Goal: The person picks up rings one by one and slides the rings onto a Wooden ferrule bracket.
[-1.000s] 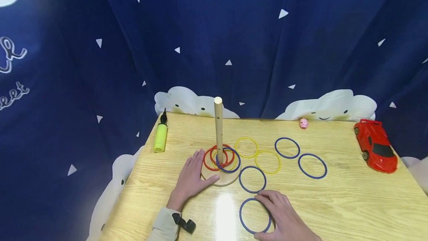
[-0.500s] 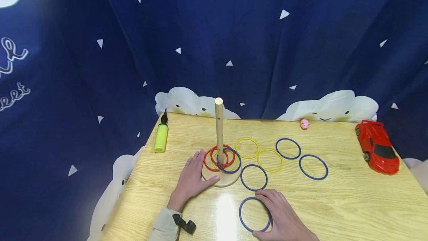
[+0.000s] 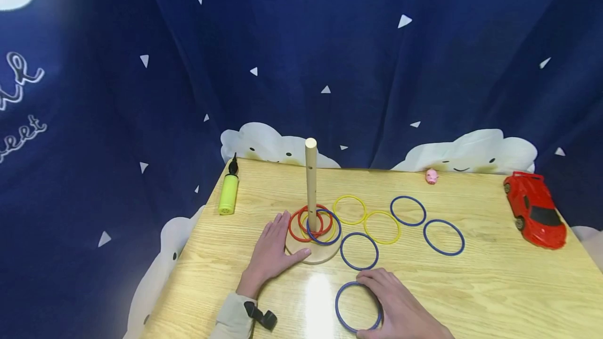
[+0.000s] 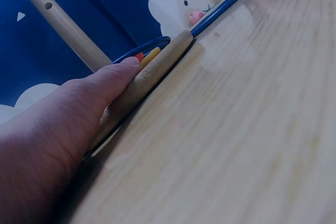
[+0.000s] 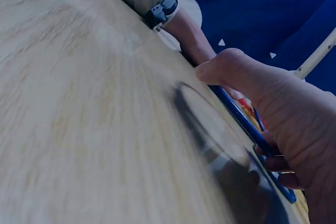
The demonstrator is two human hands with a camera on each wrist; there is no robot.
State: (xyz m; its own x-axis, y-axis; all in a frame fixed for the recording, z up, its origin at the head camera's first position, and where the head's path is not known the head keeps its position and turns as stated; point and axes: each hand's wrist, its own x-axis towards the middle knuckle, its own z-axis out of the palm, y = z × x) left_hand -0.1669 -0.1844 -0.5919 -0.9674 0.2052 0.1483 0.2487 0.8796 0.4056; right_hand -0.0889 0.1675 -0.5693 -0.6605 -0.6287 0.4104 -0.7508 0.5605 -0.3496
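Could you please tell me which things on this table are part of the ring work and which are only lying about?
In use: wooden peg stand, steadied by the left hand; blue ring gripped by the right hand; the other loose rings, such as the yellow ring.

Lying about: red toy car, green pump, pink pig.

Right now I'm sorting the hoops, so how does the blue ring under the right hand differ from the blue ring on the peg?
The near blue ring lies flat on the table, gripped by the right hand. The stacked blue ring circles the peg, resting on red rings. Both are thin blue hoops.
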